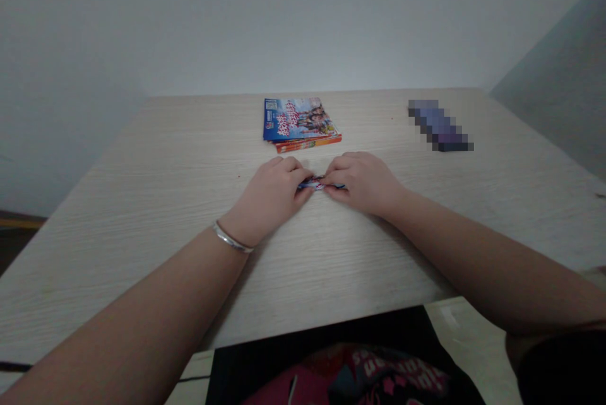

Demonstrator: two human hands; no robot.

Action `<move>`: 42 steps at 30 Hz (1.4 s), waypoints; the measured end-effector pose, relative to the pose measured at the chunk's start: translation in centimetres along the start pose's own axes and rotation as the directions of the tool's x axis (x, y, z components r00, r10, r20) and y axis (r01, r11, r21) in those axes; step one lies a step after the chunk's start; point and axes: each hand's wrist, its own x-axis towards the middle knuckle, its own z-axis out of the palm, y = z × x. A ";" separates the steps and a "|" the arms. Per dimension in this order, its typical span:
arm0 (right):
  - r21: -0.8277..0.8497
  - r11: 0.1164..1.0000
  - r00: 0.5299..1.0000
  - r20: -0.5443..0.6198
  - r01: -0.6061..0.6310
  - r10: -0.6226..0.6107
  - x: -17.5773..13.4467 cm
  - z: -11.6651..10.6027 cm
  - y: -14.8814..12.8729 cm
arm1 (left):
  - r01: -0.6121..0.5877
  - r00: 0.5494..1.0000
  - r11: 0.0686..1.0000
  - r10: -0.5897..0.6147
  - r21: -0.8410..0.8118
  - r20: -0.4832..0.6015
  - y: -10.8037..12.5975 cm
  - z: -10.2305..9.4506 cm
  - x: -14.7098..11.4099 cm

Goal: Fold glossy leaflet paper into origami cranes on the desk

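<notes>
Printed strip (319,185), narrow, blue, white and reddish, lies between the two hands near the middle of the pale wood-grain surface (307,260); mostly covered, cannot tell whether its underside touches the wood. Left hand (277,189): fingers curled, pinched against the thumb on the strip's left end. Right hand (367,181): same pinch, fingers nearly closed on the right end; tips of both hands close together. Silvery bracelet (231,238) on left wrist. Just beyond the hands, a stack of booklets (300,122), blue illustrated cover uppermost, orange edge below. Far right: dark, pixelated oblong object (439,126), well apart.
</notes>
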 end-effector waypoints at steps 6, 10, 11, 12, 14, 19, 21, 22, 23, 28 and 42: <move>0.036 0.998 0.999 -0.009 -0.044 0.044 0.1 0.0 0.0 | -0.009 1.000 0.998 0.009 -0.069 -0.002 0.0 -0.2 0.1; 0.109 0.991 0.996 -0.039 -0.077 0.081 0.2 0.2 0.1 | 0.033 0.999 0.991 -0.032 -0.126 0.013 0.0 -0.2 0.2; 0.131 0.988 0.995 -0.048 -0.079 0.086 0.2 0.3 0.2 | 0.053 0.999 0.988 -0.052 -0.143 0.014 0.0 -0.2 0.3; 0.156 0.985 0.994 -0.057 -0.080 0.090 0.2 0.5 0.3 | 0.074 0.997 0.984 -0.073 -0.160 0.015 0.0 -0.1 0.3; 0.212 0.974 0.992 -0.080 -0.075 0.093 0.2 0.9 0.5 | 0.112 0.994 0.976 -0.110 -0.186 0.017 -0.1 -0.1 0.4; 0.343 0.937 0.984 -0.134 -0.067 0.119 0.3 2.0 1.2 | 0.127 0.992 0.962 -0.125 -0.243 0.023 -0.2 0.3 0.4; 0.378 0.922 0.982 -0.128 -0.083 0.140 0.5 2.1 1.3 | 0.127 0.992 0.955 -0.127 -0.270 0.018 -0.1 0.4 0.4; 0.399 0.912 0.980 -0.117 -0.102 0.160 0.5 2.1 1.2 | 0.128 0.992 0.952 -0.129 -0.279 0.016 -0.1 0.4 0.4; 0.422 0.897 0.977 -0.103 -0.129 0.189 0.6 2.1 1.2 | 0.131 0.991 0.949 -0.132 -0.286 0.015 0.0 0.4 0.3; 0.470 0.858 0.963 -0.061 -0.206 0.264 0.5 1.6 1.3 | 0.155 0.987 0.929 -0.158 -0.335 0.018 0.2 0.3 0.3; 0.181 0.983 0.999 -0.030 -0.019 0.025 0.3 0.7 -0.5 | 0.172 0.985 0.949 -0.163 -0.265 0.055 0.9 0.1 0.3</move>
